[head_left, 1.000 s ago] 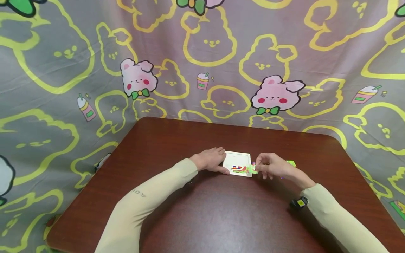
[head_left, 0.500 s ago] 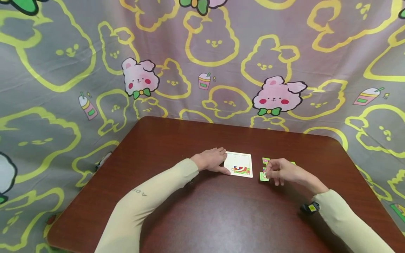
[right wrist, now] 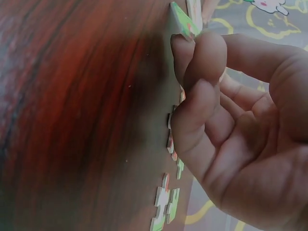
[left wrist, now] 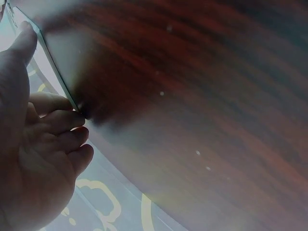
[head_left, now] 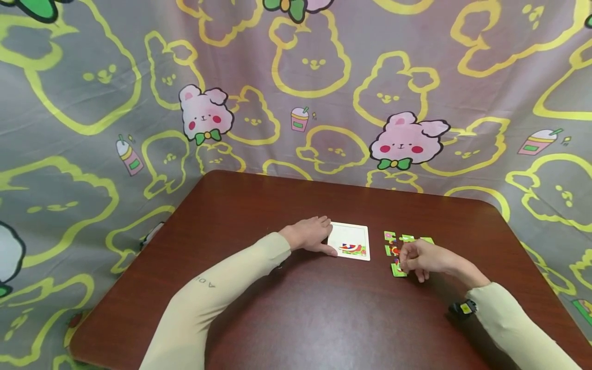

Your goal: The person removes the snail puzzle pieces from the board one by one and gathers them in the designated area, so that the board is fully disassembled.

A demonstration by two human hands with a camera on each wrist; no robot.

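Observation:
In the head view my right hand pinches a green jigsaw puzzle piece between thumb and fingertip. The right wrist view shows the same puzzle piece tilted up from the fingertips. My left hand rests at the left side of a white puzzle tray, fingers stretched along its edge and thumb by its near left corner. Seen from the left wrist, the thumb lies at the tray edge. A strip of red, white and green picture fills the tray's near right part.
Several loose puzzle pieces lie right of the tray, some partly behind my right hand. More puzzle pieces show low in the right wrist view. Beyond the brown table hangs a patterned curtain.
My right hand has moved from the tray's right edge rightward and nearer, carrying the green puzzle piece off the tray. More loose pieces are uncovered. The left hand stays at the tray.

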